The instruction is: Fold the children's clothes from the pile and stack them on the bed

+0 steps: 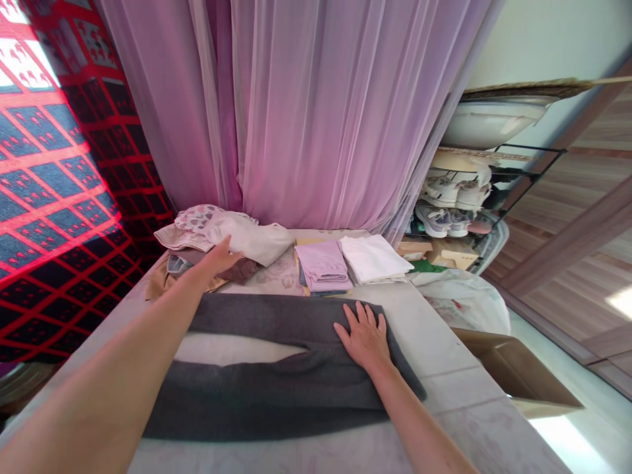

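Note:
Dark grey trousers [276, 388] lie spread sideways across the table, legs to the left and waist end to the right. My right hand [365, 334] rests flat on the upper part near the waist, fingers spread. Over the far left, my left hand [224, 255] reaches to a loose pile of clothes, its fingers apart, at the edge of a whitish garment [257, 240]. Whether it touches the cloth is hard to tell. Brown and tan garments [239, 271] lie beneath in that pile, with a heart-patterned cloth [197, 217] on top.
Folded lilac clothing [323, 263] and folded white clothing [375, 258] sit at the table's far side, before a purple curtain [316, 118]. A shoe rack [530, 174] stands right, with a cardboard box [518, 372] on the floor. Red-and-black patterned fabric [64, 184] hangs left.

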Demonstrator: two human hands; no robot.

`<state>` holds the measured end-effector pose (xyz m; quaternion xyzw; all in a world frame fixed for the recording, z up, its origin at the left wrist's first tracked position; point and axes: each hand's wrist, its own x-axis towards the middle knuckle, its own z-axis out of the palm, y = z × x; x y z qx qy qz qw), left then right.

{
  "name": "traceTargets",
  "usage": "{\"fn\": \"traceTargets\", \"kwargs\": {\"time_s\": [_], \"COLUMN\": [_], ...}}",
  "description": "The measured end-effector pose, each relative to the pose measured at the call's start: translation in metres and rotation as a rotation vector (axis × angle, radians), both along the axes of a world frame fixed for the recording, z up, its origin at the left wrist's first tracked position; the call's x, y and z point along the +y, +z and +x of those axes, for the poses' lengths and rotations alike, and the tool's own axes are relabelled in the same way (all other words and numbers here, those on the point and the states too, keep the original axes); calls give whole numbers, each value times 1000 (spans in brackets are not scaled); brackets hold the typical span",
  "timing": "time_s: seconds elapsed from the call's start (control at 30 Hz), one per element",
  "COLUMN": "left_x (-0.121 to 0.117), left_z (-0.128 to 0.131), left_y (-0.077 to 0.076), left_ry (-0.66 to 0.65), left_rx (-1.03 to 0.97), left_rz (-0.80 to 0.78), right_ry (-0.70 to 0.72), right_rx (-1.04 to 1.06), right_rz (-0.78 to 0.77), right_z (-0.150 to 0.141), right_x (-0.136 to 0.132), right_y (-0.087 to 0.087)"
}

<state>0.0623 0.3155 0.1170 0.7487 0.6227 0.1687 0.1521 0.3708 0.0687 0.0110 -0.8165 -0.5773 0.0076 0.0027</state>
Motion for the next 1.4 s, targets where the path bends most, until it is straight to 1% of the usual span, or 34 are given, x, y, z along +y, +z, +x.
{"fn": "traceTargets", "kwargs": {"time_s": [0.1, 0.17, 0.2, 0.23, 0.3, 0.4, 0.47, 0.5, 0.6, 0.67, 0.8, 0.87, 0.9, 0.93, 1.03, 1.13, 1.2, 1.27, 1.33, 1.4], "left_x": [-40, -72, -90, -108, -145, -195, -220, -229, -247, -254, -268, -274, -275, -276, -274, -273, -278, -287, -299, -311], "left_z": [-6, -16, -22, -29, -40, -52, -61, -66, -84, -96, -114, -120, -122, -123, -121, -111, -105, -101, -100, -100], "left_y": [-35, -55, -63, -70, -78, -81, -80, -79, -82, -87, -101, -107, -109, -110, -105, -89, -76, -64, -56, -55], "left_ry": [-65, -102, -119, -147, -169, -179, -207, -235, -336, -349, -333, -350, -360, -367, -365, -334, -321, -307, -307, -328], "left_rx": [11, 44, 67, 84, 117, 117, 85, 69, 55, 68, 81, 76, 72, 68, 56, 38, 25, 45, 92, 134], "left_rz": [-27, 44, 86, 92, 32, -23, -20, -17, -3, 39, 186, 228, 233, 228, 191, 174, 178, 180, 161, 114], "right_ry": [-2, -3, 0, 3, 5, 2, 0, 10, 134, 235, 282, 307, 323, 334, 312, 270, 281, 300, 317, 350], "right_rx": [5, 7, 8, 8, 6, 23, 84, 126, 259, 312, 282, 245, 232, 223, 207, 200, 216, 239, 248, 236], "right_rz": [-7, -9, -11, -13, -19, -23, 1, 38, 220, 352, 642, 747, 753, 721, 515, 363, 313, 288, 261, 201], "right_z": [1, 1, 1, 0, 0, 0, 1, 0, -2, -5, -11, -12, -12, -12, -11, -8, -4, 1, 5, 8], "right_x": [0, 0, 0, 0, 1, 2, -2, -6, -31, -58, -117, -139, -147, -151, -153, -144, -140, -141, -146, -153], "right_y": [0, 0, 0, 0, 2, 8, 14, 17, 22, 20, 4, -4, -7, -9, -6, 7, 18, 27, 33, 35]}}
